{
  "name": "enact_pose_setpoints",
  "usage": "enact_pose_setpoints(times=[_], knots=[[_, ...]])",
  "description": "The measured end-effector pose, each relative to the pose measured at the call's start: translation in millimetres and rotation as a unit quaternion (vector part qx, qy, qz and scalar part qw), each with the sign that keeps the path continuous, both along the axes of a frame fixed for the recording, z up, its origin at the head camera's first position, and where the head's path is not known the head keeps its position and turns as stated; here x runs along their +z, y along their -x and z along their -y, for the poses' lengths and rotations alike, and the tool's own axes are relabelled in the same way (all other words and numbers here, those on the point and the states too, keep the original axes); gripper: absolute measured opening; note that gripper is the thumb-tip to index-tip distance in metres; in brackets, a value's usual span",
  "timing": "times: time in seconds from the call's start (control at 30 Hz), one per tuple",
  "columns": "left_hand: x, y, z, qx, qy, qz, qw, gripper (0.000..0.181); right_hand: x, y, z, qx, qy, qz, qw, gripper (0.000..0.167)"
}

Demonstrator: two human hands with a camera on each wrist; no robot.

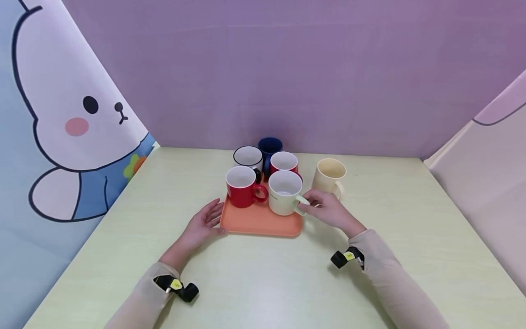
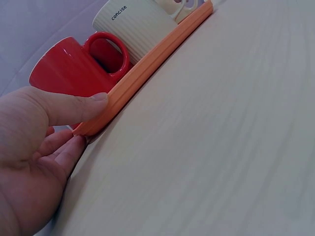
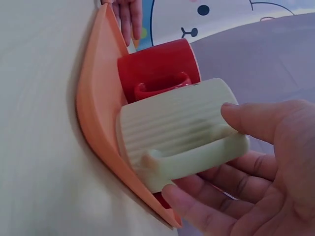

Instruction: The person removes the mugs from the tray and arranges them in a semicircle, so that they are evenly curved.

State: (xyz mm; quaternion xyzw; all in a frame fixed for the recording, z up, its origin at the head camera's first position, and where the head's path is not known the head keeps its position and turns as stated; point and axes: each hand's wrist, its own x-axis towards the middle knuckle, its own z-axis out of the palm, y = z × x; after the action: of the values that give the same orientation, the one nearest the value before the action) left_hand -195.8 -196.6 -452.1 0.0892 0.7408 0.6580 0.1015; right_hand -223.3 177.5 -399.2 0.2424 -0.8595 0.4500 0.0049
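Observation:
An orange tray (image 1: 263,225) lies on the table with several mugs on it. At its near left corner, my left hand (image 1: 204,225) touches the rim, thumb (image 2: 91,105) along the front wall and fairly straight fingers by the left side. My right hand (image 1: 328,209) holds the handle of a ribbed cream-white mug (image 3: 172,128), which stands upright at the tray's right side; the thumb is near the handle's top and the fingers are partly hidden behind it. Left of that mug is a red mug (image 1: 241,194). The word "concise" shows on the cream-white mug (image 2: 130,29) in the left wrist view.
Behind these stand a black-rimmed white mug (image 1: 248,156), a dark blue mug (image 1: 270,145) and another red mug (image 1: 284,161) with a white inside. A pale yellow mug (image 1: 326,180) stands on the table right of the tray. A purple backdrop (image 1: 287,82) rises behind.

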Motion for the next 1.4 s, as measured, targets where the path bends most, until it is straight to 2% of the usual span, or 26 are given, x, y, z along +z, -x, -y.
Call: enact_pose_setpoints(times=[0.23, 0.63, 0.93, 1.13, 1.4], knots=[[-0.2, -0.3, 0.1, 0.002, 0.001, 0.002, 1.0000, 0.090, -3.5, -1.3, 3, -0.010, 0.008, -0.008, 0.9999, 0.007], [-0.2, -0.2, 0.3, 0.001, 0.003, 0.002, 1.0000, 0.090, -3.7, -3.2, 5, -0.023, 0.004, -0.022, 0.9995, 0.005], [0.4, -0.5, -0.6, 0.003, 0.000, 0.006, 1.0000, 0.090, 3.2, -7.2, 6, -0.062, -0.005, 0.006, 0.9981, 0.005], [2.2, -1.4, -0.8, 0.002, 0.000, 0.007, 1.0000, 0.090, 5.5, -3.1, 2, -0.094, 0.005, 0.004, 0.9956, 0.008], [-1.7, 1.5, -1.1, 0.006, 0.005, 0.007, 1.0000, 0.091, 6.5, -0.1, -1, -0.110, 0.024, 0.035, 0.9930, 0.014]])
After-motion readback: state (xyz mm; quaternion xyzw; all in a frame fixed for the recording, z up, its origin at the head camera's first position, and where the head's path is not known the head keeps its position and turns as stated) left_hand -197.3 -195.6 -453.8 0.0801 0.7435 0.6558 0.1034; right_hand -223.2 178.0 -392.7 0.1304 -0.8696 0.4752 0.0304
